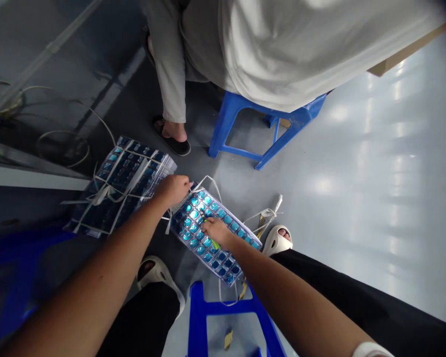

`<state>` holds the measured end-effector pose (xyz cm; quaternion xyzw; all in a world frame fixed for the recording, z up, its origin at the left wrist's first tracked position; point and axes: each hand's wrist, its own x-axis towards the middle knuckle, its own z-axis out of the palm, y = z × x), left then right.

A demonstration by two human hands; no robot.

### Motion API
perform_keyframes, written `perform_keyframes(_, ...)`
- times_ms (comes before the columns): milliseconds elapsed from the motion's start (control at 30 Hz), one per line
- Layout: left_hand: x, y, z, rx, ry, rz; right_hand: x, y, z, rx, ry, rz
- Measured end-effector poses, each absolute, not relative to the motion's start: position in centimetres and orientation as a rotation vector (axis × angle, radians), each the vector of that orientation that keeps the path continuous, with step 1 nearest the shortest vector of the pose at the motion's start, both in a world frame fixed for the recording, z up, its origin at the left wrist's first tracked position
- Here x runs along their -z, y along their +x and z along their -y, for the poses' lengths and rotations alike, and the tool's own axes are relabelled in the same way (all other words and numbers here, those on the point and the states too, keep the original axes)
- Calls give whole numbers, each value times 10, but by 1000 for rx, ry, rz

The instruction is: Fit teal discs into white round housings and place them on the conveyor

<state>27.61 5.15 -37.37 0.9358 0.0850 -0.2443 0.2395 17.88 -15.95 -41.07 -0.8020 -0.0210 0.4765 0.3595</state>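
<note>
A stack of clear plastic trays [223,255] with blue square pockets lies at a slant on the floor between my feet. At its upper left corner my left hand [174,190] is closed, its fingers pinching the white plastic strap [211,179] that loops there; the exact grip is partly hidden. My right hand [216,232] is over the middle of the stack, wrapped round a small tool with yellow-green handles [214,244]. The tool's dark tip points up and left, and its exact kind is unclear. Loose strap ends hang at both sides of the stack.
A strapped second tray stack [122,186] lies at the left. Ahead, a person in light clothes sits on a blue stool [238,104]. Another blue stool [226,307] stands below the near stack. A knotted strap [269,213] lies beside my right foot.
</note>
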Motion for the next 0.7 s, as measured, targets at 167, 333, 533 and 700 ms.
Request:
perform_keyframes(167,357,260,-72,752,2533,-168,391,184,154,-1276,-1825,-187)
perform_keyframes(333,347,242,-64,813,2498,-128,374,199,138,-1243,-1555,-315)
perform_keyframes(533,340,217,-53,814,2491,-163,379,222,127,-1268,-1420,-423)
perform_keyframes(700,348,208,-49,805,2494,-209,390,231,124,-1274,-1475,-464)
